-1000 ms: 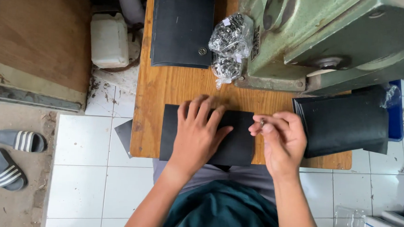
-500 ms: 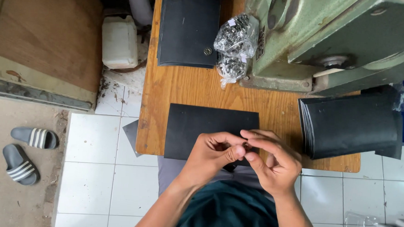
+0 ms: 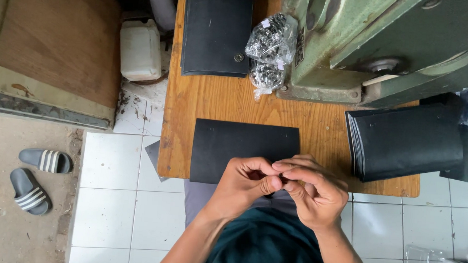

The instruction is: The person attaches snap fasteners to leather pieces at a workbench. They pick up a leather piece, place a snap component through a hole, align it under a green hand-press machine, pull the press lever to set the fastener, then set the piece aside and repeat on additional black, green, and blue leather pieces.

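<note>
Looking down from the head view, both hands meet at the near edge of the bench (image 3: 193, 100), over the lower right corner of a black sheet (image 3: 228, 144) that lies flat on the wood. The left hand (image 3: 242, 182) has its fingers curled and its thumb pressed toward the right hand (image 3: 310, 197), whose fingertips (image 3: 288, 174) are pinched together against it. Something very small seems to sit between the two pinches — it is hidden by the fingers, so I cannot tell what it is, or whether either hand truly has hold of it.

The sheet hangs a little over the bench edge toward the person's lap. To the right, well apart from the hands, a stack of similar black pieces (image 3: 409, 140) leans against the base of a green machine (image 3: 356, 42). At the far side lies another dark piece with a metal stud (image 3: 218, 29), and just beside it a clear bag of small metal parts (image 3: 270, 45).

As a judgement: fine fingertip work like this goes best held low and close over the sheet, with light pinches, so a dropped part lands on the sheet rather than the tiled floor — where a pair of sandals (image 3: 37, 177) lies to the left.
</note>
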